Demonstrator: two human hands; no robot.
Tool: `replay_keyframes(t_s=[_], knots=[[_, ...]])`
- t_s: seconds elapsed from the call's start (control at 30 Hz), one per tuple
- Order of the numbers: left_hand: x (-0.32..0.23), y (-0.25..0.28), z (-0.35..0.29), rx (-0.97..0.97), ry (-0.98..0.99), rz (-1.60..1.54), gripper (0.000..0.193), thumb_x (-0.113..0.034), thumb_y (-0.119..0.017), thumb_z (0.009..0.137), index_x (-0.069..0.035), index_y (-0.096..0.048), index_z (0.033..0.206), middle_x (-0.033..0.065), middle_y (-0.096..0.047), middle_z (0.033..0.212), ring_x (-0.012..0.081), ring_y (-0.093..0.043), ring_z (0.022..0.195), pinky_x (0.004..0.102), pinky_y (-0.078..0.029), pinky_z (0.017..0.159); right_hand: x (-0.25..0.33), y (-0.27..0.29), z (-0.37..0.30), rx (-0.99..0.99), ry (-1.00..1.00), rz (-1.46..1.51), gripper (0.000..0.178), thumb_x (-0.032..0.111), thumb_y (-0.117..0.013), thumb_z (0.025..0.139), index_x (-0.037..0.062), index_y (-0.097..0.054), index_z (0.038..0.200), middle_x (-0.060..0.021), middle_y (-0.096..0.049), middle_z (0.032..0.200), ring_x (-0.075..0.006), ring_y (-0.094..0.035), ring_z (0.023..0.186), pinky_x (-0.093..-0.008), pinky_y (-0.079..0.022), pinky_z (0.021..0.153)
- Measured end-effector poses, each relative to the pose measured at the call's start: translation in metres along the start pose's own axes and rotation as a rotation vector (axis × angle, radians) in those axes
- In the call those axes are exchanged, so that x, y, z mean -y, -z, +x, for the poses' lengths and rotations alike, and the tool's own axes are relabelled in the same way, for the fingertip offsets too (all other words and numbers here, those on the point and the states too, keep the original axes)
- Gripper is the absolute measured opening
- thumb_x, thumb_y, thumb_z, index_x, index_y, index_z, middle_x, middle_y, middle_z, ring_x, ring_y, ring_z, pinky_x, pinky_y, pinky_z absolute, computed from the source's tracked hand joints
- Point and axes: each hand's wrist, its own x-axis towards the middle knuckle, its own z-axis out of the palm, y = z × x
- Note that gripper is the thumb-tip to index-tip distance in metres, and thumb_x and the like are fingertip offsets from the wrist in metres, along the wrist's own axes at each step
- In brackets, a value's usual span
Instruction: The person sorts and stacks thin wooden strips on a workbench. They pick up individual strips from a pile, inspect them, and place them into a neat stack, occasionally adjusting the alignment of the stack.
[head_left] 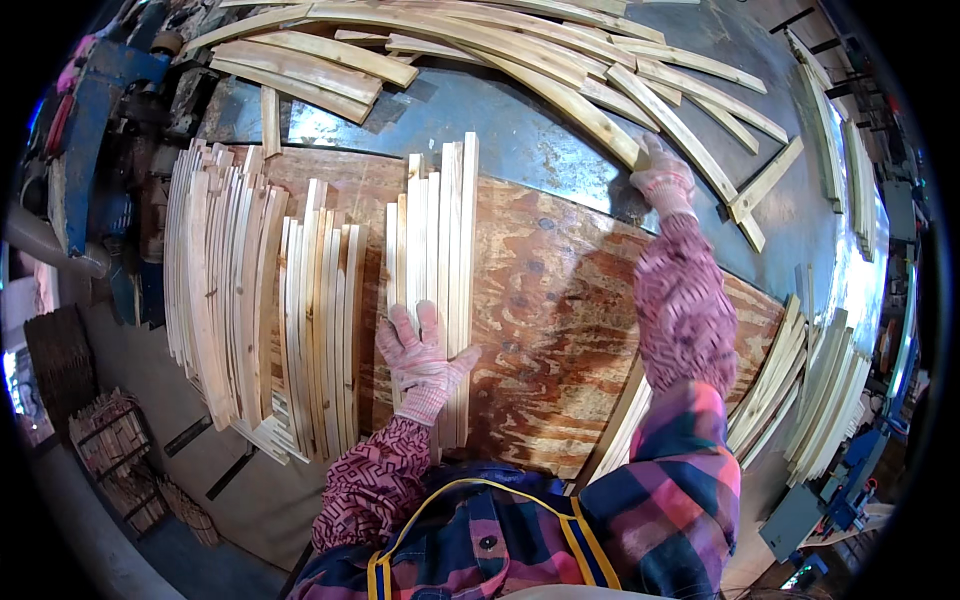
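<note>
My left hand, in a pale striped work glove, lies spread on a row of light wooden strips standing side by side on the plywood board. Its fingers are apart and the palm rests on the strips. My right hand, gloved the same way, reaches far forward to the right. Its fingers are closed at the near end of a long wooden strip, which slants out of the loose pile at the back. The fingertips are partly hidden there.
Left of my left hand stand two more strip bundles, a shorter one and a taller one. The plywood board lies on a blue-grey metal table. More strips lie at the right. Blue machinery stands at the left.
</note>
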Motion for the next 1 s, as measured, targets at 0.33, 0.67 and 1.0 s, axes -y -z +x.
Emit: replay_keyframes(t_s=[0.33, 0.67, 1.0], knots=[[-0.114, 0.028, 0.076, 0.712, 0.314, -2.230, 0.082, -0.071, -0.043, 0.094, -0.003, -0.044, 0.140, 0.0141, -0.062, 0.112, 0.0265, -0.066, 0.094, 0.0418, -0.057, 0.087, 0.028, 0.005, -0.127, 0.458, 0.249, 0.740, 0.059, 0.044, -0.056, 0.098, 0.0082, -0.048, 0.144, -0.0174, -0.056, 0.139, -0.0279, -0.055, 0.128, -0.0395, -0.049, 0.106], [-0.080, 0.044, 0.077, 0.865, 0.558, -2.190, 0.053, -0.041, -0.060, 0.098, -0.002, -0.051, 0.134, 0.0157, -0.066, 0.111, 0.0257, -0.067, 0.095, 0.0392, -0.058, 0.086, 0.106, -0.017, 0.100, -0.339, 0.223, 0.110, 0.078, 0.048, -0.070, 0.083, 0.0229, -0.037, 0.149, -0.0087, -0.049, 0.147, -0.0284, -0.046, 0.136, -0.0403, -0.041, 0.108], [-0.080, -0.048, 0.013, -0.041, 0.114, -1.053, 0.055, -0.025, -0.071, 0.089, -0.004, -0.054, 0.137, 0.0097, -0.060, 0.121, 0.0236, -0.058, 0.107, 0.0344, -0.049, 0.094, -0.005, -0.043, -0.111, 0.394, -0.231, 1.762, 0.036, 0.036, -0.054, 0.101, 0.0018, -0.063, 0.104, -0.0044, -0.064, 0.076, -0.0136, -0.058, 0.058, -0.0271, -0.045, 0.050]])
